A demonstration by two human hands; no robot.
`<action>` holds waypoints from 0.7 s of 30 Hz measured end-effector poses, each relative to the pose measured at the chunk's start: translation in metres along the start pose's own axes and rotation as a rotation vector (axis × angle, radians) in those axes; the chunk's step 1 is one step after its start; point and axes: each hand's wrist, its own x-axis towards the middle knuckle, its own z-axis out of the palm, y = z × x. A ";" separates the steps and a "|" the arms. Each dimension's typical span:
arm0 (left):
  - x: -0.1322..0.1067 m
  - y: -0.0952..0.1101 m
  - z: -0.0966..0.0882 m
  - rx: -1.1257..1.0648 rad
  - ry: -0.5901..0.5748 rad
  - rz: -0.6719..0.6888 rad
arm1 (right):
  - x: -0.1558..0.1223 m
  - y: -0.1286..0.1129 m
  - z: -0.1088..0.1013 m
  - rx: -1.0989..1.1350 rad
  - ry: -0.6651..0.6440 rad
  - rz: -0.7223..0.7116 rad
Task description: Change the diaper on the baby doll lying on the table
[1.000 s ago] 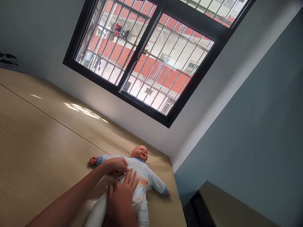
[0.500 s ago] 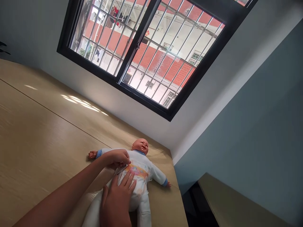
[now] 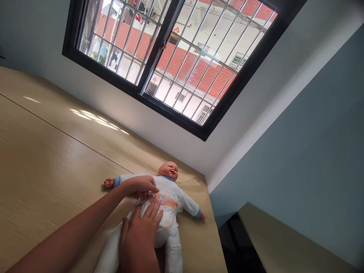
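Observation:
A baby doll (image 3: 168, 171) in a white top with blue cuffs lies on its back on the wooden tabletop, arms spread. Around its waist is a white diaper (image 3: 168, 220) with an orange printed front band. My left hand (image 3: 145, 185) is closed at the band's left end, its fingertips pinching the diaper's edge; the pinched part is mostly hidden. Fingers stretched, my right hand (image 3: 143, 229) lies flat on the diaper's front, just below the band. It covers part of the doll's hip and leg.
The tabletop (image 3: 57, 163) has a seam running across it and sunlit patches near the wall. Behind it is a barred window (image 3: 170, 64) with a black frame. A lower surface (image 3: 284, 239) stands off to the right, beside a dark gap.
My left hand has moved slightly along the band toward the doll's middle, still pinching. My right hand stays flat on the diaper. The whole view has shifted a little.

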 end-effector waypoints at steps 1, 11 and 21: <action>-0.001 0.001 0.000 -0.002 -0.017 0.005 | 0.000 0.000 0.000 -0.004 0.002 -0.001; -0.009 0.009 0.005 0.035 -0.041 0.014 | -0.001 0.001 -0.001 -0.006 0.008 -0.047; 0.003 -0.005 0.012 0.047 0.069 0.058 | 0.001 0.002 0.005 -0.120 -0.024 -0.116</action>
